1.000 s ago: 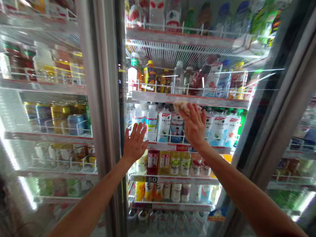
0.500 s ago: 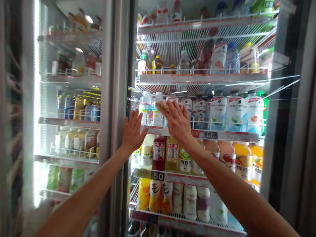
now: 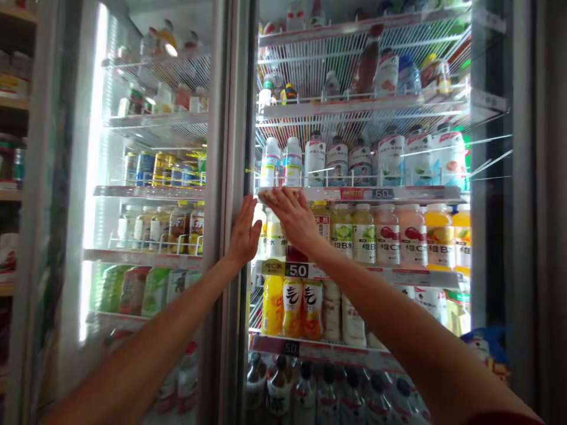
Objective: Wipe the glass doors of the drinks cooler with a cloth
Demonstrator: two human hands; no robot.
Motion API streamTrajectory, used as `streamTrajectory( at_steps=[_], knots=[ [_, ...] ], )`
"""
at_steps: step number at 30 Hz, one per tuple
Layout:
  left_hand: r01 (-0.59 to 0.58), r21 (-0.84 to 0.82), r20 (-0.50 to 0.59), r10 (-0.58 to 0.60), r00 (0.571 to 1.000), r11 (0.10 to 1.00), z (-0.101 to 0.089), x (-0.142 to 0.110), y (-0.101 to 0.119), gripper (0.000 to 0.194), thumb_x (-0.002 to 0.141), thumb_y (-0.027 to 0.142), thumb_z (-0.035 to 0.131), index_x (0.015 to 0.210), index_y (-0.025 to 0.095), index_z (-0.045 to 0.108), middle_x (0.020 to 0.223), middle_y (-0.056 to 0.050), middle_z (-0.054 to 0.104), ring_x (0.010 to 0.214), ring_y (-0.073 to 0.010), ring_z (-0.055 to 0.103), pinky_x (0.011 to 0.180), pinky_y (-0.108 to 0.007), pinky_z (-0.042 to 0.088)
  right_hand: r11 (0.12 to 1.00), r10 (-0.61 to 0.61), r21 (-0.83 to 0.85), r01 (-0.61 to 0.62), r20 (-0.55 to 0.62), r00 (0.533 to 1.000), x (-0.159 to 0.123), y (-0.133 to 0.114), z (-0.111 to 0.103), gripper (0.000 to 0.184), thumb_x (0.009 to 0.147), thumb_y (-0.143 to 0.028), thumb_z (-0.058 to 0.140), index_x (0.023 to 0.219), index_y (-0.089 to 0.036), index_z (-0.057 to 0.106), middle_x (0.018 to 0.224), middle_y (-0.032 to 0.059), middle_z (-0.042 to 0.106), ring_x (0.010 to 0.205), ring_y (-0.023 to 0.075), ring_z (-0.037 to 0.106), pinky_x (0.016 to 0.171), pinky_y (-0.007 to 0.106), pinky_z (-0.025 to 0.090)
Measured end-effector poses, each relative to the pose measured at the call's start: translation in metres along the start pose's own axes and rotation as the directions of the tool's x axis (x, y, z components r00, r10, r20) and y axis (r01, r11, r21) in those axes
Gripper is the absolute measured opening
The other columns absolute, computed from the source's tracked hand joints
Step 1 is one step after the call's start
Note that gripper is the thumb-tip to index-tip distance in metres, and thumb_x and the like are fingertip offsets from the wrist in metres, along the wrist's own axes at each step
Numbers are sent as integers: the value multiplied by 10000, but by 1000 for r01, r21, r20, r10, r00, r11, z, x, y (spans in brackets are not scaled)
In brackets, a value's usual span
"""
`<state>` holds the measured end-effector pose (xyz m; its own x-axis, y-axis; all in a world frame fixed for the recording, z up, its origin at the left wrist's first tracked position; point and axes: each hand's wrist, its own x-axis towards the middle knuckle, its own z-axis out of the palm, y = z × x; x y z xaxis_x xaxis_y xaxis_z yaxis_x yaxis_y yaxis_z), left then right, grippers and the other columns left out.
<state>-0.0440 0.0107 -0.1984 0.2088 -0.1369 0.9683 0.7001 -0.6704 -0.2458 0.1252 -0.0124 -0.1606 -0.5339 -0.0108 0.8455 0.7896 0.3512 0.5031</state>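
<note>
My right hand (image 3: 296,219) presses a crumpled pale cloth (image 3: 267,196) against the glass door (image 3: 443,112) of a drinks fridge. The cloth shows past my fingertips near the door's left edge; the rest is hidden under the hand. My left hand (image 3: 244,233) rests with its fingers stretched out on the left edge of that door, beside the metal frame (image 3: 230,147). It holds nothing. The two hands are close together, and behind the glass stand rows of bottles (image 3: 364,233).
Another fridge section with cans (image 3: 163,168) and bottles stands to the left. Farther left are shelves of goods (image 3: 15,159). A blue sticker (image 3: 487,351) is low on the right. Price tags (image 3: 296,270) line the shelf fronts.
My right hand has swept the cloth leftward across the glass, from the middle to near the left edge. My left hand stays at the door's edge. The view has shifted too.
</note>
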Motion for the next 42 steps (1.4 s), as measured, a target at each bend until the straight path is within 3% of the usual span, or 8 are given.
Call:
streamTrajectory(
  at_steps=[6, 13, 20, 23, 27, 35, 38, 42],
  knots=[
    [126, -54, 113, -119, 986, 991, -19, -74, 33, 517, 926, 325, 271, 1416, 201, 159, 1479, -100, 206, 1370, -198, 161, 1111, -426, 223, 932, -360, 109, 345, 191, 913, -121, -63, 5, 508, 846, -172, 428, 1334, -299, 367, 1386, -11, 423, 1288, 192, 340, 1096, 434, 235],
    [199, 7, 107, -198, 974, 980, -28, -105, 53, 514, 920, 331, 288, 1405, 185, 194, 1463, -119, 245, 1366, -200, 180, 1104, -434, 241, 971, 223, -89, -221, 8, 975, -41, -4, -22, 568, 838, -117, 401, 1360, -328, 323, 1444, 32, 335, 1340, 243, 265, 1093, 519, 150],
    [157, 213, 225, -205, 953, 964, -14, -113, 76, 511, 899, 307, 327, 1370, 119, 270, 1429, -167, 301, 1359, -229, 199, 1076, -472, 254, 965, -261, 57, 255, 224, 939, -175, -39, -28, 568, 810, -104, 450, 1331, -312, 369, 1389, -14, 427, 1302, 182, 336, 1100, 434, 215],
    [72, 254, 287, -146, 947, 965, -5, -104, 88, 517, 892, 297, 342, 1373, 123, 267, 1435, -152, 294, 1366, -218, 170, 1084, -464, 236, 999, -36, -28, 39, 92, 995, -150, 12, -41, 581, 818, -77, 426, 1336, -331, 351, 1413, 6, 390, 1319, 186, 307, 1096, 490, 181],
    [-2, 279, 273, -77, 959, 960, 15, -84, 94, 521, 877, 278, 367, 1367, 116, 290, 1437, -145, 287, 1368, -212, 156, 1100, -451, 202, 963, 251, -67, -262, -143, 957, -101, 62, -49, 517, 853, -129, 404, 1329, -327, 373, 1438, 35, 343, 1347, 226, 252, 1082, 544, 149],
    [34, 291, 98, -65, 993, 956, 53, -80, 94, 584, 866, 304, 420, 1401, 166, 230, 1442, -132, 278, 1364, -238, 170, 1108, -471, 126, 973, -213, -68, 222, 122, 969, -219, 12, -51, 500, 838, -141, 438, 1308, -308, 405, 1364, -27, 456, 1301, 169, 329, 1109, 418, 198],
    [29, 284, 62, -48, 997, 958, 57, -82, 93, 618, 859, 310, 443, 1413, 199, 192, 1451, -117, 258, 1363, -240, 178, 1107, -475, 123, 988, -13, -152, 21, 52, 999, -186, 49, -66, 535, 828, -103, 435, 1311, -328, 393, 1386, -11, 428, 1300, 176, 333, 1101, 460, 184],
    [28, 277, 56, -45, 997, 961, 58, -82, 94, 635, 861, 312, 436, 1422, 218, 154, 1459, -107, 238, 1364, -239, 173, 1105, -479, 129, 903, 349, -217, -370, -131, 928, -137, 86, -70, 444, 854, -156, 413, 1267, -309, 465, 1420, 36, 375, 1325, 221, 300, 1079, 513, 197]
  ],
)
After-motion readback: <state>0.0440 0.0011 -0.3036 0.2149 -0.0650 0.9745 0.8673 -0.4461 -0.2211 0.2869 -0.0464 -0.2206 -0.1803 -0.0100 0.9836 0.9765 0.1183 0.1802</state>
